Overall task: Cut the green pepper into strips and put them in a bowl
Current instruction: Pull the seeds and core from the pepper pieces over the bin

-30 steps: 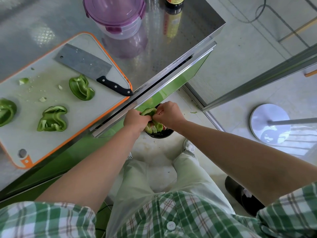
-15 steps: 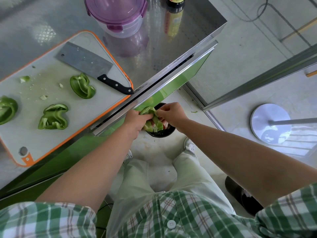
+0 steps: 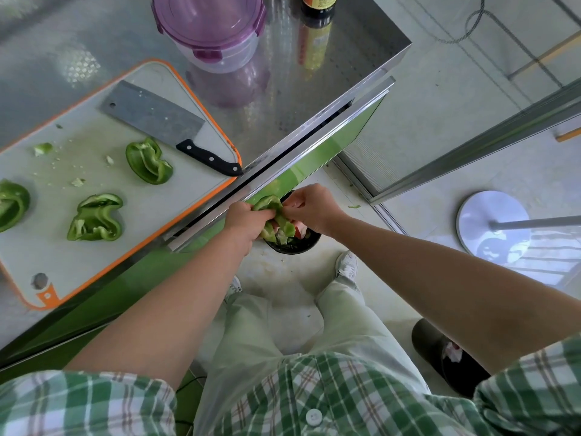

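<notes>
Hands both off the counter, held low in front of its steel edge, over a round black container (image 3: pixel 295 244) on the floor. Left hand (image 3: pixel 243 220) has fingers curled round a ragged green pepper piece (image 3: pixel 271 205). Right hand (image 3: pixel 311 206) pinches the same piece from the other side, fingertips bent in. Piece hangs just above the container, which holds green and reddish scraps; can't tell if it touches them.

Three more green pepper chunks lie on the white cutting board with orange rim (image 3: pixel 176 190): one mid-board (image 3: pixel 147 162), one nearer the front edge (image 3: pixel 96 218), one at the left border of view (image 3: pixel 11 204), all apart from each other. Small pale-green scrap (image 3: pixel 42 149) plus crumbs toward the board's far side.

Steel cleaver with black riveted handle (image 3: pixel 151 116) lies flat on the board's far corner, handle end at the rim, no hand on it. Clear round tub with purple clip lid (image 3: pixel 210 29) stands on the stainless steel counter (image 3: pixel 330 73) beyond the board. Dark bottle (image 3: pixel 317 4) is just right of the tub, cut off by the frame.
</notes>
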A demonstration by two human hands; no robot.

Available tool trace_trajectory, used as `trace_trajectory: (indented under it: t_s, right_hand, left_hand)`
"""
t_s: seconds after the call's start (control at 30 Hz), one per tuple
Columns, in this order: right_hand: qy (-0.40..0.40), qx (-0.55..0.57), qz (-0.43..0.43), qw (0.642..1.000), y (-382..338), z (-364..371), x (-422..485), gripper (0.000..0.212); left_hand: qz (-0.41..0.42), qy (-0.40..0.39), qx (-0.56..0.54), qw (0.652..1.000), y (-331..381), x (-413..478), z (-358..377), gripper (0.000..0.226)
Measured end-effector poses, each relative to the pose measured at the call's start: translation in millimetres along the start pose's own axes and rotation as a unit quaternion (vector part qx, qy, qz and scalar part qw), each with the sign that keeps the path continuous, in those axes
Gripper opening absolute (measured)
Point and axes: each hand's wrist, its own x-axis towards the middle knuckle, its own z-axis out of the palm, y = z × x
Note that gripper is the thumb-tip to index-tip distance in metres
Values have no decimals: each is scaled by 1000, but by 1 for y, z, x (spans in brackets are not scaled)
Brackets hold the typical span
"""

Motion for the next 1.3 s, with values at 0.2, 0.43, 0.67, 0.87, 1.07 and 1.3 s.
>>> trace_trajectory:
  t_s: [0.2,0.43,0.67,0.87,1.07,1.3]
  right_hand:
    - [25,-46,-20,998,-8,5,0,13]
    - [37,54,89,994,-7,7,5,10]
    - [44,149,107,982,11,-6,7,15]
    - [-18,61,4,998,0,-6,0,14]
    - [38,-55,-37,997,-10,0,0,8]
    - [27,-29,10,999,-7,-2,5,20]
  left_hand:
    - [-3,16,0,1000,-1,1,-1,15]
    - [-1,-11,-7,1000,2,-1,-2,13]
    - [-43,-19,-47,998,5,3,-7,13]
    - [-39,-24,-40,998,6,1,-3,18]
    - [-44,-13,-12,999,8,-2,-3,23]
    - [-44,-33,-7,998,12,-8,-4,14]
